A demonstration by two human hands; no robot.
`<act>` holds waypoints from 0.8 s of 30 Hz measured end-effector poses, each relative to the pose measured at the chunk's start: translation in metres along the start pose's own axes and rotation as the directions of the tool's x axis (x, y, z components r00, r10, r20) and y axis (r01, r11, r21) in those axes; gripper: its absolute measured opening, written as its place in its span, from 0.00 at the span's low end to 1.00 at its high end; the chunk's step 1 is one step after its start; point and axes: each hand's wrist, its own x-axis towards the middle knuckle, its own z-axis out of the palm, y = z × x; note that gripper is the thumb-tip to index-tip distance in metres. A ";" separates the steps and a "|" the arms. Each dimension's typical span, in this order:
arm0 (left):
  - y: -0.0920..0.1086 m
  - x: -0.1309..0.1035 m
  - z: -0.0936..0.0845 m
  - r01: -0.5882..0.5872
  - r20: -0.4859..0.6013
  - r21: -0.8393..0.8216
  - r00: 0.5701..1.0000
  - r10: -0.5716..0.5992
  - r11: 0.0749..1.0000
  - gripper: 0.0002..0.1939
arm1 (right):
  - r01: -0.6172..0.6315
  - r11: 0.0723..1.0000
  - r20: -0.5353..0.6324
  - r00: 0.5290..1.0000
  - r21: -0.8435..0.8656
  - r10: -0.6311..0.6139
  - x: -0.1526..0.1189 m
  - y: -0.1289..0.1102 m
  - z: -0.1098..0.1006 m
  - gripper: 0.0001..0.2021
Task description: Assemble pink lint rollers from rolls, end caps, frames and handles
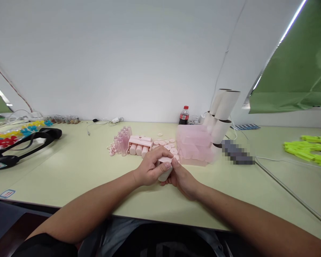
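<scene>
Near the front middle of the table, a pale pink-white piece (164, 174) is held between both hands. My left hand (151, 167) wraps round its left side and top, thumb across the front. From the right, my right hand (182, 177) grips it, thumb at the upper edge and fingers underneath. Just behind are pink cylinders in a holder (139, 142), clear pink tubes (122, 141) standing in a group, small pink parts (112, 149) and several flat pink discs (172, 144). Translucent pink boxes (194, 144) are stacked to the right.
A cola bottle (184, 116) and tall white tubes (221, 114) stand at the back. Black headgear (24, 146) and colourful flower shapes (13, 137) lie left. To the right are a blurred dark object (237, 152), a cable (289, 190) and neon-yellow items (305, 149).
</scene>
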 end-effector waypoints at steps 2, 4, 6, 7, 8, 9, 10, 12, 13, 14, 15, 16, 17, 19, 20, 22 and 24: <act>0.000 0.000 0.000 0.006 -0.002 -0.004 1.000 -0.006 1.000 0.11 | -0.001 1.000 0.000 1.000 -0.004 0.001 0.000 0.001 0.000 0.34; 0.000 0.000 0.000 0.013 -0.004 -0.008 1.000 -0.013 1.000 0.12 | -0.003 1.000 -0.002 1.000 -0.014 0.003 0.001 0.001 -0.001 0.34; 0.000 0.000 0.000 0.017 -0.007 -0.013 1.000 -0.017 1.000 0.12 | -0.002 1.000 -0.007 1.000 -0.022 0.002 0.000 0.001 0.000 0.34; 0.000 0.000 0.000 0.019 -0.007 -0.016 1.000 -0.019 1.000 0.12 | -0.002 1.000 -0.006 1.000 -0.023 0.002 0.000 0.000 0.000 0.34; 0.000 0.000 0.000 0.023 -0.007 -0.020 1.000 -0.023 1.000 0.12 | -0.001 1.000 -0.007 1.000 -0.022 0.000 0.000 0.000 0.000 0.33; 0.000 0.000 0.000 0.030 -0.006 -0.024 1.000 -0.030 0.999 0.12 | 0.002 1.000 -0.005 1.000 -0.021 -0.002 0.000 0.000 0.000 0.33; 0.000 0.000 0.000 0.041 -0.007 -0.030 0.999 -0.041 0.999 0.12 | 0.004 1.000 -0.001 1.000 -0.021 -0.004 0.000 0.000 0.000 0.32; 0.000 -0.001 0.000 0.067 -0.011 -0.040 0.998 -0.068 0.997 0.13 | 0.008 1.000 0.006 1.000 -0.023 -0.008 0.000 0.000 0.000 0.32; 0.000 -0.001 0.000 0.080 -0.012 -0.043 0.997 -0.081 0.996 0.13 | 0.010 1.000 0.009 1.000 -0.024 -0.010 0.000 0.001 0.000 0.32; 0.000 -0.001 0.000 0.090 -0.012 -0.044 0.996 -0.091 0.995 0.13 | 0.011 1.000 0.012 1.000 -0.023 -0.011 0.000 0.001 -0.001 0.32; -0.001 -0.001 0.000 0.096 -0.013 -0.046 0.995 -0.097 0.994 0.14 | 0.011 1.000 0.014 1.000 -0.022 -0.011 0.000 0.002 -0.001 0.32; -0.001 -0.001 0.000 0.102 -0.012 -0.049 0.995 -0.103 0.994 0.14 | 0.011 1.000 0.012 1.000 -0.019 -0.011 0.000 0.002 -0.001 0.32; -0.001 -0.001 0.000 0.108 -0.011 -0.053 0.994 -0.108 0.993 0.14 | 0.011 1.000 0.010 1.000 -0.016 -0.011 0.000 0.002 -0.001 0.31; -0.001 -0.001 -0.001 0.119 -0.009 -0.061 0.993 -0.120 0.991 0.15 | 0.011 1.000 0.000 1.000 -0.015 -0.011 0.001 0.002 -0.001 0.32; -0.001 -0.001 -0.001 0.125 -0.005 -0.061 0.992 -0.126 0.990 0.15 | 0.008 1.000 -0.008 1.000 -0.017 -0.008 0.001 0.001 0.000 0.32; -0.001 0.000 -0.001 0.134 0.004 -0.061 0.991 -0.134 0.989 0.16 | -0.003 1.000 -0.030 1.000 -0.028 0.002 0.001 0.000 0.000 0.33; -0.001 0.001 -0.001 0.137 0.008 -0.065 0.991 -0.137 0.988 0.16 | -0.018 0.999 -0.048 0.999 -0.041 0.016 0.001 -0.002 0.000 0.34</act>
